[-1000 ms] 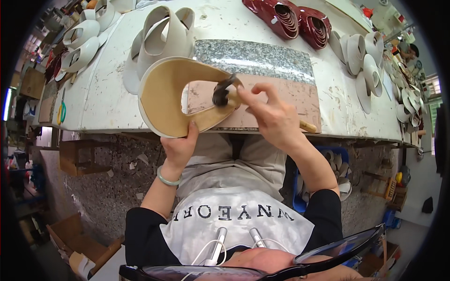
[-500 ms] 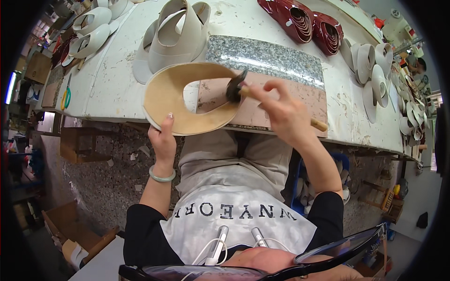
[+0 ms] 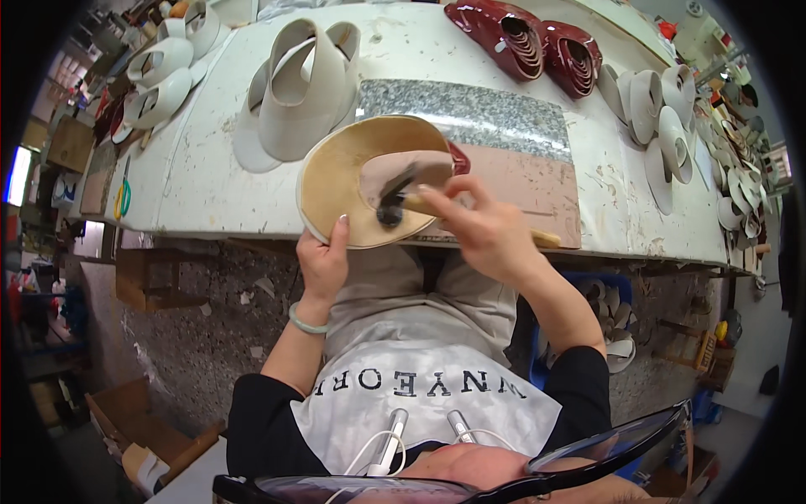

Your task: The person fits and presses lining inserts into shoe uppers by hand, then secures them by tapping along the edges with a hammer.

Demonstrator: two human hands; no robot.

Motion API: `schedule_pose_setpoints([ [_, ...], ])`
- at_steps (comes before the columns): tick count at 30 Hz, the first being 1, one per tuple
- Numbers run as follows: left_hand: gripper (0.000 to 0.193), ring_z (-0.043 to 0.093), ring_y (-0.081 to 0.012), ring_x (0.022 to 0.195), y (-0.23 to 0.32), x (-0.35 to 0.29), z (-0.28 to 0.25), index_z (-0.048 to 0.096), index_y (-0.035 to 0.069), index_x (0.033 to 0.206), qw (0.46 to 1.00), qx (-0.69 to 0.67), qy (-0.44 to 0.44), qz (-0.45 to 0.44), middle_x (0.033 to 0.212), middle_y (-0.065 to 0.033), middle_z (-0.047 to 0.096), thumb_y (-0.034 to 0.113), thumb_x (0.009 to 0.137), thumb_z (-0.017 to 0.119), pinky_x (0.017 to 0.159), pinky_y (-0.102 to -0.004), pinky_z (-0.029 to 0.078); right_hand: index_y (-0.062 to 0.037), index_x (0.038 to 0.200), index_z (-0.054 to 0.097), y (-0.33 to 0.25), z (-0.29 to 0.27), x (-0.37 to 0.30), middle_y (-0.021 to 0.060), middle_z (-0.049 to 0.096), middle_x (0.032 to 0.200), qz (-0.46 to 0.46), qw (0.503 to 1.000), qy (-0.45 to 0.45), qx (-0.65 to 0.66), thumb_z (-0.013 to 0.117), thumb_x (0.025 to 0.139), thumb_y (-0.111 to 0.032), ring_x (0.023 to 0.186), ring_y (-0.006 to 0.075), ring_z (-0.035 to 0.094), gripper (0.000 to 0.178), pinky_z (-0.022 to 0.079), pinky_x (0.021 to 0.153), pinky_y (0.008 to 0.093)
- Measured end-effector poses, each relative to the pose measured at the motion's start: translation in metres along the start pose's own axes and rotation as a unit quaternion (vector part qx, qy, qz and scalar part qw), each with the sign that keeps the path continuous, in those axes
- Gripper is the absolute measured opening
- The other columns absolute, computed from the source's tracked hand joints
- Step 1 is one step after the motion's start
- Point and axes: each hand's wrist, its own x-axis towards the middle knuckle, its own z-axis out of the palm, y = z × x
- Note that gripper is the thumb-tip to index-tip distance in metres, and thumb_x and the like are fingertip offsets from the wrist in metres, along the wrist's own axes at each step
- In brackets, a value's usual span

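Note:
A curved shoe upper, tan inside with a pale rim, hangs over the near edge of the table. My left hand grips its lower left edge, the thumb on the tan face. In my right hand is a hammer with a wooden handle; its dark head, blurred by motion, lies against or just over the near part of the upper. A pinkish board lies beneath, beside a speckled stone slab. Something dark red peeks out behind the upper's right end.
Stacked white uppers stand beyond my left hand. Glossy dark red uppers lie at the back, and more white ones at the right. Scissors with green handles rest at the left. A blue crate holds pieces under the table.
The upper has shifted right and tilted, carried by my left hand. The hammer head has moved left and nearer, from the upper's right end to its near part.

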Motion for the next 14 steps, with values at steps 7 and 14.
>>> schedule_pose_setpoints([
  [7,0.028,0.052,-0.0101,0.094,-0.008,0.06,-0.025,0.064,-0.002,0.115,0.955,-0.272,-0.113,0.015,0.103,-0.002,0.053,-0.005,0.087,0.06,0.083,-0.0209,0.042,0.0052,0.11,0.064,0.128,-0.101,-0.074,0.0,0.061,0.082,0.377,0.827,0.328,0.257,0.064,0.089,-0.009,0.063,0.0056,0.05,0.025,0.04,0.055,0.0199],
  [14,0.026,0.053,-0.0099,0.092,0.002,0.104,0.03,0.066,0.002,0.111,0.917,-0.324,-0.231,0.009,0.105,-0.0026,0.056,-0.004,0.087,0.062,0.078,-0.023,0.044,-0.0097,0.111,0.069,0.231,-0.123,-0.148,0.0186,0.061,0.114,0.334,0.845,0.171,-0.38,0.068,0.082,-0.029,0.103,0.0367,0.056,0.035,0.045,0.092,0.0413],
])
